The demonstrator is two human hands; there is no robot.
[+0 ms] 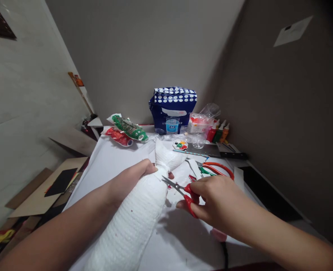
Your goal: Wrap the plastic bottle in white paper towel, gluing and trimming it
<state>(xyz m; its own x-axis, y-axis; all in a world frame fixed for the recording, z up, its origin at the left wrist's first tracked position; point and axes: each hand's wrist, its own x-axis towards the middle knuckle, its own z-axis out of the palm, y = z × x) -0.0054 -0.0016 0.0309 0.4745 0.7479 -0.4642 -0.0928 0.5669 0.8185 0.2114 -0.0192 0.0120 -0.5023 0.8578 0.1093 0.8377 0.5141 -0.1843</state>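
Observation:
A long white fish-shaped form (135, 214), wrapped in ribbed paper or cloth, lies tilted with its forked tail (169, 156) pointing away from me. My left hand (142, 169) grips it at the narrow neck just below the tail, its fingertips showing on the far side. In my right hand (211, 192) are small scissors (189, 195) with red handles, fingers through the loops. Their blades are parted, and the tips meet the white wrapping near the neck, close to my left fingers.
Behind are painted green (129, 128) and red (118, 136) fish, a dark blue bag (173, 109) and paint bottles (218, 133). Larger orange-handled scissors (220, 167) and a kitchen knife (211, 149) lie beyond my right hand. Cardboard (48, 188) sits at left.

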